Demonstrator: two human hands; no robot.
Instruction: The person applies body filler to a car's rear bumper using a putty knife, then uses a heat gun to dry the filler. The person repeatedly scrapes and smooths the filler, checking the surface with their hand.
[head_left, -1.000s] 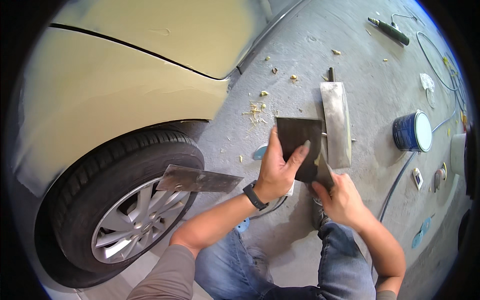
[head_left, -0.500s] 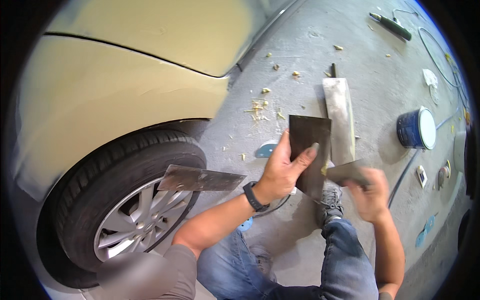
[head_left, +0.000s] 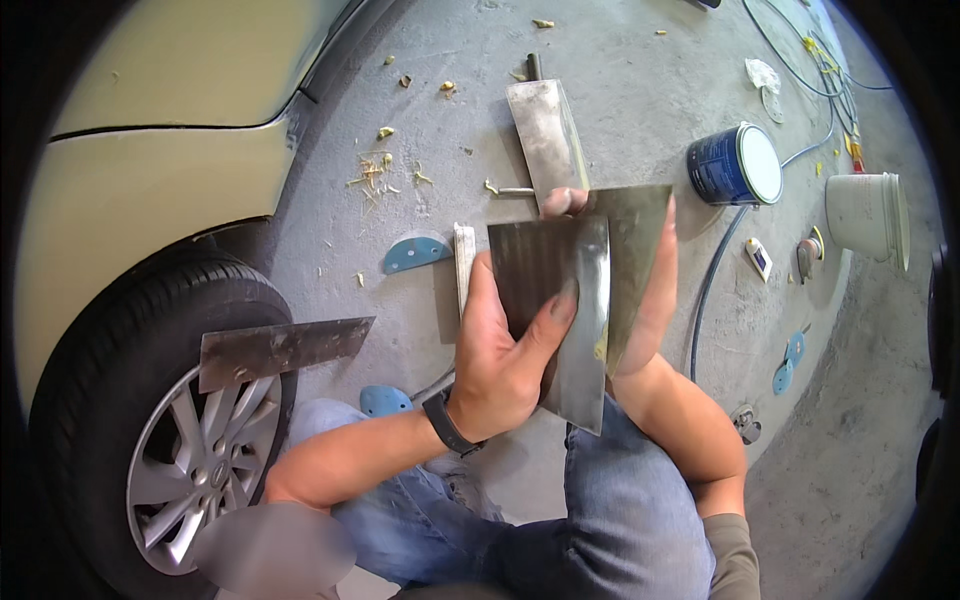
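My left hand (head_left: 500, 372) grips a dark, flat metal spreader plate (head_left: 530, 260), its thumb across the face. My right hand (head_left: 650, 315) is closed on a second, greenish-grey metal plate (head_left: 633, 220), held upright just behind and right of the first and overlapping it; part of that hand is hidden. A small yellowish smear shows at the edge between the plates. At the left, another stained metal plate (head_left: 285, 350) rests across the black tyre (head_left: 100, 340) of a car with beige filler-coated bodywork (head_left: 150, 185).
On the concrete floor lie a long pale board (head_left: 540, 130), a pale strip (head_left: 463, 260), blue perforated pads (head_left: 415, 255), scraps (head_left: 375, 170), a blue can (head_left: 730, 170), a white bucket (head_left: 860, 212), a small boxy item (head_left: 758, 258) and hoses (head_left: 715, 265). My jeans-clad legs are below.
The view has swung, so car and floor items sit further left. My right hand has raised its plate from low at the right to upright alongside the left hand's plate.
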